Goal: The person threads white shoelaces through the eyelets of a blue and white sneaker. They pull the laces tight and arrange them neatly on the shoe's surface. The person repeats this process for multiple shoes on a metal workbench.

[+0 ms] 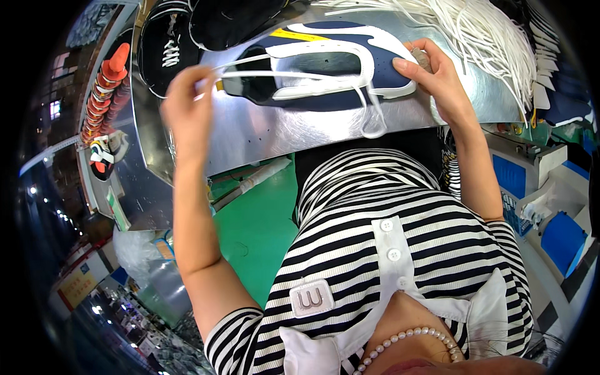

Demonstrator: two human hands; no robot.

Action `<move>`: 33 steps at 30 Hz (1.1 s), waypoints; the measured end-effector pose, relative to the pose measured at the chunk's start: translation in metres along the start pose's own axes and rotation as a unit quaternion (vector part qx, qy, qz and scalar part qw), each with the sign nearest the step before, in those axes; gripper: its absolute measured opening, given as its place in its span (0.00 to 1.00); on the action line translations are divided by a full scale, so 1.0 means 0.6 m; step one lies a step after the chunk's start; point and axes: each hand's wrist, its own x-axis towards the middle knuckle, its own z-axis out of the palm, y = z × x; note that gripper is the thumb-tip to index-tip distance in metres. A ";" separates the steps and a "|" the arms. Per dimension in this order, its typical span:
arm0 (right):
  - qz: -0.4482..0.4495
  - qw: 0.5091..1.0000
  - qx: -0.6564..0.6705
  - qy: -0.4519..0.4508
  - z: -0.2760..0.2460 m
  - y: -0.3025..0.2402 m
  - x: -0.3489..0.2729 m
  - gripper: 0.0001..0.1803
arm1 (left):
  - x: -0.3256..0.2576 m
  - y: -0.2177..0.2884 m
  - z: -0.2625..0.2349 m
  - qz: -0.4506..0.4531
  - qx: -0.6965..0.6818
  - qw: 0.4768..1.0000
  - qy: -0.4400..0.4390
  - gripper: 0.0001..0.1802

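A navy and white shoe upper (390, 67) with a yellow stripe lies flat on the metal table, toe to the right. A white shoelace (290, 74) is threaded at its front; two strands stretch left along the opening, and a loop hangs over the near side. At the left, my left hand (190, 106), slightly blurred, is closed on the strands and pulls them taut past the heel end. My right hand (442, 78) grips the toe edge, thumb on top. A small grey-brown piece (421, 60) shows between its fingers; I cannot make out what it is.
Bundled white laces (462, 37) lie at the far right of the metal table (275, 134). Black shoe pieces (165, 47) rest at the far left. Beyond the left edge stands a row of orange-red stacked pieces (103, 94). A grey and blue machine (531, 181) is at the right.
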 end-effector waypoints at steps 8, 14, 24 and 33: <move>0.039 0.999 -0.029 0.012 -0.078 0.054 0.014 0.20 | -0.036 -0.143 -0.131 -0.087 0.127 0.984 0.092 0.08; -0.173 0.907 -0.340 0.178 -0.072 0.017 0.018 0.17 | 0.034 0.225 0.057 0.211 -0.214 0.930 -0.212 0.03; -0.105 0.994 -0.005 -0.010 0.031 -0.003 0.033 0.08 | 0.039 0.217 0.182 0.101 -0.142 0.978 -0.119 0.06; -0.046 0.998 0.022 0.020 0.043 0.021 0.061 0.18 | 0.045 0.163 0.176 -0.358 -0.383 0.747 -0.408 0.36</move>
